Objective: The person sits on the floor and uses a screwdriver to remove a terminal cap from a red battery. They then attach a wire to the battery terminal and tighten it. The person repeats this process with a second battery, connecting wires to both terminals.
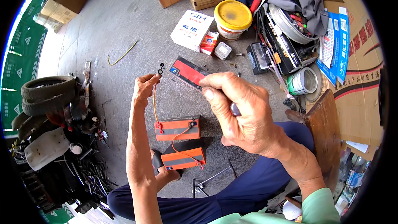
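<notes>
Our right hand [251,118] curls round grey-ended object [235,109] right of red-topped battery [186,69], contact unclear. Battery's long axis slants up-left; left hand [145,89], nearer upper end, pinches orange lead [154,103].

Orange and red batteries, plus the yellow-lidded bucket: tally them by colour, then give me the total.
Orange-and-grey rectangular batteries: 2
Red-and-black rectangular battery: 1
Yellow-lidded round plastic bucket: 1
Total: 4

Our left hand [145,88] pinches an orange wire [155,104] running to an orange battery [177,132]; our right hand [248,116] curls around a grey object [235,110] by a red-topped battery [186,71].
</notes>
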`<state>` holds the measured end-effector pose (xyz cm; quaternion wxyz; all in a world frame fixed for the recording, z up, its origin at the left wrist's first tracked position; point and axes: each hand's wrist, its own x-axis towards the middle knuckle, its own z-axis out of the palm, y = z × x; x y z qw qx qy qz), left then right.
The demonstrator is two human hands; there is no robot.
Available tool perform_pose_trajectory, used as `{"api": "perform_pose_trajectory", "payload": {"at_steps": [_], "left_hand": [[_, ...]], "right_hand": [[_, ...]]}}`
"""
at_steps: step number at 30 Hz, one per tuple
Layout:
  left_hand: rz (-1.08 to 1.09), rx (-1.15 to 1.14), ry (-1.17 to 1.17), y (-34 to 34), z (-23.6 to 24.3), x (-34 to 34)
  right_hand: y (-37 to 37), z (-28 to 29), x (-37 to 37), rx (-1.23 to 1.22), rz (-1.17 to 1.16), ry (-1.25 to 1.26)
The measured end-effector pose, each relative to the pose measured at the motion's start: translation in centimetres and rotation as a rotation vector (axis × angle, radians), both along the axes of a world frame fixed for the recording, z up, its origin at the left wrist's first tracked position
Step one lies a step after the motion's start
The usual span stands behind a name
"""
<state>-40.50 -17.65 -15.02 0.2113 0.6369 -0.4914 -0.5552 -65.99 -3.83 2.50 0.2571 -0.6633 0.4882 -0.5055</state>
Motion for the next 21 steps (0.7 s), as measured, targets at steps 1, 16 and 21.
{"api": "perform_pose_trajectory", "payload": {"at_steps": [1,16,21], "left_hand": [[-0.012,-0.033,0.006,0.0,0.1,-0.7],[0.083,0.1,0.403,1.8,-1.0,-2.7],[0.119,0.078,0.442,2.2,-1.1,-3.0]], "right_hand": [[-0.1,0.1,-0.2,-0.02,-0.016,-0.008],[0.0,0.7,-3.0,-0.023,-0.113,-0.035],[-0.2,0.6,-2.5,0.0,-0.094,-0.035]]}}
